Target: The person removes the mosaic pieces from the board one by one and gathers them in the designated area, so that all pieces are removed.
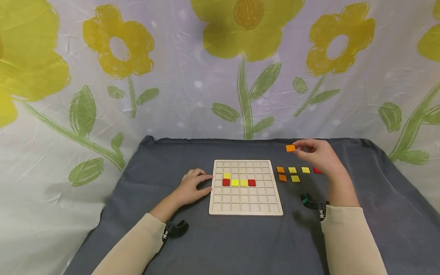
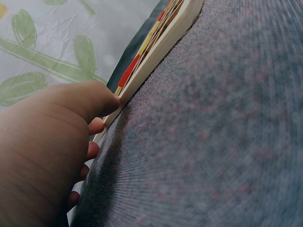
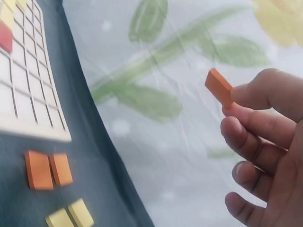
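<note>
Between thumb and forefinger, my right hand (image 1: 317,156) pinches an orange square tile (image 1: 290,148), held up above the back right of the table. The right wrist view shows the same orange tile (image 3: 218,88) at the fingertips. My left hand (image 1: 191,188) rests on the table with its fingers stretched out, thumb and fingertips at the left edge of a wooden grid board (image 1: 245,212). On the board, a row runs red tile (image 1: 225,182), two yellow tiles (image 1: 239,183), red tile (image 1: 251,183). One more yellow tile (image 1: 227,175) sits just behind the left red one.
Right of the board lie two orange tiles (image 1: 281,173), several yellow tiles (image 1: 292,170) and a red tile (image 1: 317,170) partly hidden by my right hand. A dark grey cloth (image 1: 240,244) covers the table. Behind it hangs a flower-patterned curtain (image 1: 178,95).
</note>
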The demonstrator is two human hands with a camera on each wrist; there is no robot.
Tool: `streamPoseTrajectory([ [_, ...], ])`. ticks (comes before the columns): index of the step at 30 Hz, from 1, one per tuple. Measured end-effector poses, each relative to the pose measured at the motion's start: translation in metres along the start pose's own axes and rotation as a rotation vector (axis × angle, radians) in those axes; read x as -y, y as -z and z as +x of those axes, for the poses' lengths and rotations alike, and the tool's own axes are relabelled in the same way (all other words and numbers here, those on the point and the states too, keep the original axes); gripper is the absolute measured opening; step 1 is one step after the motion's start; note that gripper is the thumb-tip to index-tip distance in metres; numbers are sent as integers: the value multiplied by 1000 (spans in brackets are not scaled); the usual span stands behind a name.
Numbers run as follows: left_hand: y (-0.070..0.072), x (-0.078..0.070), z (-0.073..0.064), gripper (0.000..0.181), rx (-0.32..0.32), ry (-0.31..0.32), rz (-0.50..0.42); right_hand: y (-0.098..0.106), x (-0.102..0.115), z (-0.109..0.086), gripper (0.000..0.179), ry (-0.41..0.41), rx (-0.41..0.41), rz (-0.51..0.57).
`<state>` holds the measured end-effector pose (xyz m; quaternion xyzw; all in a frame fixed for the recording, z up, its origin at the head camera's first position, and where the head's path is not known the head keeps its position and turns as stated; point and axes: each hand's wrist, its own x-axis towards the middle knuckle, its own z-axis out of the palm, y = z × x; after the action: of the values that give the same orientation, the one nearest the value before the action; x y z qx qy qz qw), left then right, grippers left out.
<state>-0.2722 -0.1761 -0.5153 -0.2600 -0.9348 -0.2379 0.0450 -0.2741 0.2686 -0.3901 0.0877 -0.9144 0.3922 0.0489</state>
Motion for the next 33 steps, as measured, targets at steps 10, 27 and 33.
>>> streamPoseTrajectory([
  [10, 2, -2, 0, 47, 8, 5, -7, 20, -35, -7, 53, -94, 51, 25],
  [27, 2, -3, 0, 47, 9, 6, 2, 28, -88, -13, 60, -193, 207, -17],
  [33, 2, -3, 0, 47, 4, 2, 0, 22, -101, -11, 59, -213, 271, -60],
])
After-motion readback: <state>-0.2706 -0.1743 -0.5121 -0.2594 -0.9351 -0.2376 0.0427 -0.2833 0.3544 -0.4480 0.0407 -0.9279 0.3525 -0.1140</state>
